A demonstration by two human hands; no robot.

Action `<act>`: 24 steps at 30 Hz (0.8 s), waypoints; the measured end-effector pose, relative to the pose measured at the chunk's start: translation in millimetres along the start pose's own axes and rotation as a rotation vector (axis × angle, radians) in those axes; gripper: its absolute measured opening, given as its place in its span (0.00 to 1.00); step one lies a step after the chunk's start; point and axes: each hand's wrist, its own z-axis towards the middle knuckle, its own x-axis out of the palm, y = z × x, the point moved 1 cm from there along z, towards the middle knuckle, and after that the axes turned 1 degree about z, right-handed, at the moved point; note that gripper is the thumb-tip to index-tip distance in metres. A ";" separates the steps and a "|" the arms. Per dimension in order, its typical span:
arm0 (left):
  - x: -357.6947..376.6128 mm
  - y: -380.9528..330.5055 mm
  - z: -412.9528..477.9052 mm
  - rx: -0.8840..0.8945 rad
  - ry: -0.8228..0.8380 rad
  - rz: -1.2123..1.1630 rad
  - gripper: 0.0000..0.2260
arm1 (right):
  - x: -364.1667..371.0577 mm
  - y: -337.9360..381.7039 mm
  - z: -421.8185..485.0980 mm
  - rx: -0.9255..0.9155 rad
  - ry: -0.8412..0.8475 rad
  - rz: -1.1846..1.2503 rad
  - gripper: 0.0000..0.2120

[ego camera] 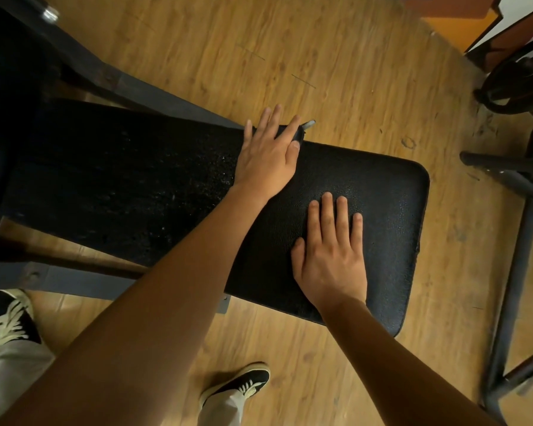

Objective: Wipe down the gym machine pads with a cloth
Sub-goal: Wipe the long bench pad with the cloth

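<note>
The seat pad (382,210) is pressed by the right hand (333,256), laid flat with fingers straight and slightly spread. The left hand (268,149), also flat with fingers extended, is set at the far edge, where the worn back pad (120,179) begins. A dark wad (297,135) is seen under its index finger; whether it is the cloth cannot be told. Both pads are carried on a metal frame (166,93) over a wooden floor (320,41).
</note>
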 end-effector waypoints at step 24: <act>7.6 -7.4 -80.3 -0.124 -0.050 -0.121 0.24 | -1.8 -1.2 -0.5 0.002 0.022 0.006 0.31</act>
